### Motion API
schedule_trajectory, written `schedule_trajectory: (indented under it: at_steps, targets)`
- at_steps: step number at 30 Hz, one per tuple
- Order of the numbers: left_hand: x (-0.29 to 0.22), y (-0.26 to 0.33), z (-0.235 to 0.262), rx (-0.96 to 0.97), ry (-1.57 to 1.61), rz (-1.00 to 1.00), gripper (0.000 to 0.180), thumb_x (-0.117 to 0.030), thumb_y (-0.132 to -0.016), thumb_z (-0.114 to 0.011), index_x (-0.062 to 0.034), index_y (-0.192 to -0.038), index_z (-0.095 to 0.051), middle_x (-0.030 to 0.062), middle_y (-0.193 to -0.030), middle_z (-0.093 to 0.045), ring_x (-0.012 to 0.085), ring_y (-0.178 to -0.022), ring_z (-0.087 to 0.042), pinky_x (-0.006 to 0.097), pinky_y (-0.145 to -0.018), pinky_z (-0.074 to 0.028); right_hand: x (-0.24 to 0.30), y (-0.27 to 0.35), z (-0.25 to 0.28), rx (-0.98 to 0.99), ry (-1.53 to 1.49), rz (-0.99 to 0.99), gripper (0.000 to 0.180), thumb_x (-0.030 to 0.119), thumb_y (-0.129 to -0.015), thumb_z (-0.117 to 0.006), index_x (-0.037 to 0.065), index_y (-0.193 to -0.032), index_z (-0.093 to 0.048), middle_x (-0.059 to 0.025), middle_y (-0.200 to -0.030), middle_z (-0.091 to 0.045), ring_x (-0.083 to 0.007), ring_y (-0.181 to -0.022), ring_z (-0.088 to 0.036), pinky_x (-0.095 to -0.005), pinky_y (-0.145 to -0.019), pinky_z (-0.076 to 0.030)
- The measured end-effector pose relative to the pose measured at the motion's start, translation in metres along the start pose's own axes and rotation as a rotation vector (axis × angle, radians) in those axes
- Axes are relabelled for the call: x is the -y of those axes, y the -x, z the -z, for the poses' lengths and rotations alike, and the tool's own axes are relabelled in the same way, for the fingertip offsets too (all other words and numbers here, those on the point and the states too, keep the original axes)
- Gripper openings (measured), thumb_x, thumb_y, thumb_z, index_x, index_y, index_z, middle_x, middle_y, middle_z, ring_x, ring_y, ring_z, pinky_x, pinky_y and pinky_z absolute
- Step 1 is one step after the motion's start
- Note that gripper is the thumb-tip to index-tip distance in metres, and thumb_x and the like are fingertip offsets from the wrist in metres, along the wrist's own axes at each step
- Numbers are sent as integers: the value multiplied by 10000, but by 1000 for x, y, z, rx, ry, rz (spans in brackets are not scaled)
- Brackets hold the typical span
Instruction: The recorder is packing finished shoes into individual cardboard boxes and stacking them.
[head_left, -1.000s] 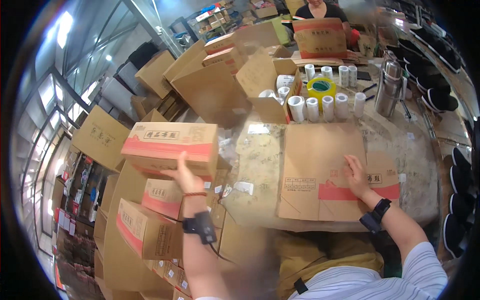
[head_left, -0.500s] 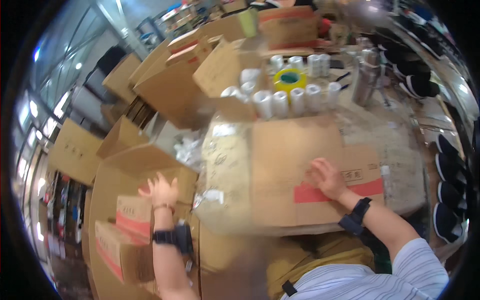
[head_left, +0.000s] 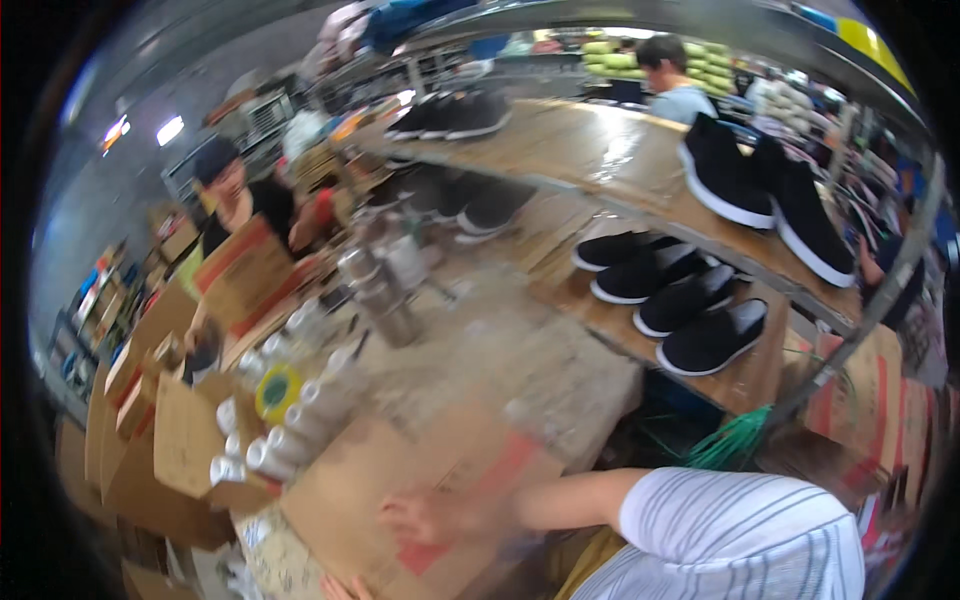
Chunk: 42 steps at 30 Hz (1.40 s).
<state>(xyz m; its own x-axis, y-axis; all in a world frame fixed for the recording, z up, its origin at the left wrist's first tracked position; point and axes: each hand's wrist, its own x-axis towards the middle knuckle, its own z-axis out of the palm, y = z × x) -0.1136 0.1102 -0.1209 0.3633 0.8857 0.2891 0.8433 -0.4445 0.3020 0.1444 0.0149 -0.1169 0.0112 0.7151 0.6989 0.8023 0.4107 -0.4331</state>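
The view is blurred by motion. A flattened brown carton (head_left: 345, 500) with a red stripe lies on the speckled table (head_left: 520, 350). My right hand (head_left: 420, 517) rests flat on it with fingers spread, holding nothing. Only the fingertips of my left hand (head_left: 338, 588) show at the bottom edge, by the carton's near side; its grip is hidden. Beyond the carton stand several white rolls (head_left: 270, 445) and a yellow-green tape roll (head_left: 277, 392).
Metal flasks (head_left: 385, 300) stand mid-table. Wooden shelves (head_left: 620, 150) on the right carry black shoes (head_left: 690, 300). Brown cartons (head_left: 150, 450) are piled at the left. A person in a cap (head_left: 230, 190) works behind a carton; another person (head_left: 670, 75) stands far back. Green strapping (head_left: 735, 440) hangs by the shelf.
The view has swung right and up, bringing the shoe shelves into sight. My left hand has left the carton stack at the left and dropped to the bottom edge. My right hand stays on the flat carton.
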Motion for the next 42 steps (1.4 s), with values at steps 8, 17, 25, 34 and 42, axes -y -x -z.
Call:
schedule_trajectory:
  at_steps: [8,17,25,34,42]
  targets:
    - [-12,1,7,-3,-91,-29,652,-514,-898,-452,11,-1282,-492,233,-1281,-498,388,-1162,-470,432,-993,-356,8,0,9,-34,-61,-73,373,293,-786,-633,66,-1068,-549,-141,-1082,-495,-321,-1005,-501,-423,-863,-392]
    - [-27,0,14,19,25,-27,598,-442,-916,-480,19,-1297,-473,245,-1286,-495,397,-1183,-457,415,-1006,-349,9,3,11,-118,-80,-51,376,291,-755,-659,38,-1018,-566,-138,-1058,-506,-319,-980,-501,-422,-860,-391]
    - [-14,0,10,39,-22,-5,580,-405,-910,-511,55,-1263,-488,279,-1239,-512,408,-1152,-472,422,-1007,-349,4,0,9,73,-43,-93,333,385,-898,-532,89,-1018,-628,-172,-1115,-565,-356,-1016,-529,-484,-868,-430]
    - [-6,3,-3,17,29,-47,593,-389,-911,-517,75,-1276,-464,288,-1284,-472,411,-1190,-444,425,-1035,-319,-1,11,5,134,39,-57,394,443,-892,-534,109,-1084,-617,-156,-1166,-561,-334,-1108,-502,-471,-938,-395]
    - [54,2,-20,-55,157,-34,607,-310,-804,-618,17,-1293,-469,247,-1339,-439,384,-1267,-375,458,-1070,-263,14,-13,18,160,-97,-59,278,270,-834,-575,75,-1031,-593,-148,-1073,-560,-327,-974,-534,-433,-843,-443]
